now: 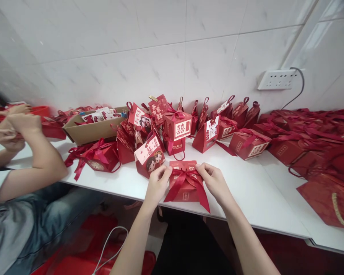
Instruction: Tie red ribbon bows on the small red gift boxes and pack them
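Observation:
A red gift box [186,195] with gold print rests at the table's front edge, straight ahead of me. Across its upper part a dark red ribbon [185,174] is tied in a bow, its two tails spreading down to the left and right. My left hand [158,184] is closed in a pinch at the bow's left loop, by the box's upper left corner. On the opposite side, my right hand [213,178] pinches the right loop, thumb and forefinger together. The fingertips hide whether they also press on the box's edges.
Behind stand several red gift boxes, one with a cartoon couple [150,157]. A cardboard box [88,131] holds white-and-red packets. More red boxes [292,151] pile up at right, near a red bag [329,198]. A co-worker's arm [34,168] reaches in at left. A power strip [276,79] hangs on the wall.

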The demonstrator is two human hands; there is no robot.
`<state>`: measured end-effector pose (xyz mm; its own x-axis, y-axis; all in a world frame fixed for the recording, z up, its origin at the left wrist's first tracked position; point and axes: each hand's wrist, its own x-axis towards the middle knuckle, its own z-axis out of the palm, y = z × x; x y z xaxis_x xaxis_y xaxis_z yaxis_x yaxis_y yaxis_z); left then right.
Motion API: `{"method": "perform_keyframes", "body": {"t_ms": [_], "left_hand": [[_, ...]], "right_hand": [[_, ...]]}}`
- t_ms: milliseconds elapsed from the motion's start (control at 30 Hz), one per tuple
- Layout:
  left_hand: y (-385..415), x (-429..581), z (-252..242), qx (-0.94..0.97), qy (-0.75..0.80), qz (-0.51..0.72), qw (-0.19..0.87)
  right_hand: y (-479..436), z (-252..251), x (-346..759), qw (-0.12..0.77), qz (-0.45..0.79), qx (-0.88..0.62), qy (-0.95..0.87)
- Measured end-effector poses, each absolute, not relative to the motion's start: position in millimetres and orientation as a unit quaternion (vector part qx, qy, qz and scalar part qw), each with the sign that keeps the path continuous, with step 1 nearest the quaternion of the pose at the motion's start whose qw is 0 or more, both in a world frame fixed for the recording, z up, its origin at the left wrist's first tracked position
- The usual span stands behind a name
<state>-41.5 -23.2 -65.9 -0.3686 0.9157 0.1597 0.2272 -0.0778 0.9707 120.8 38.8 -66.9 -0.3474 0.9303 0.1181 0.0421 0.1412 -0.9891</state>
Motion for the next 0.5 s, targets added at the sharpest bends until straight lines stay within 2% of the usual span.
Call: {"method": "perform_keyframes", "body": {"t_ms": [300,400,500], "left_hand": [[-20.0,-37.0,-81.9,0.452,0.604,0.597,0.272],[-19.3,-32.5,-81.6,0.445,0.604,0.610,0.254],[-23.2,-30.4,-78.8,0.449,0.607,0.611,0.237]], "right_hand": [[30.3,-66.6,118.8,0.434,0.583,-0.388,-0.567],[26.8,-66.9,120.5,0.422,0.558,-0.410,-0.586],[29.8,-80.9,129.3,0.414,0.481,-0.438,-0.637]]}}
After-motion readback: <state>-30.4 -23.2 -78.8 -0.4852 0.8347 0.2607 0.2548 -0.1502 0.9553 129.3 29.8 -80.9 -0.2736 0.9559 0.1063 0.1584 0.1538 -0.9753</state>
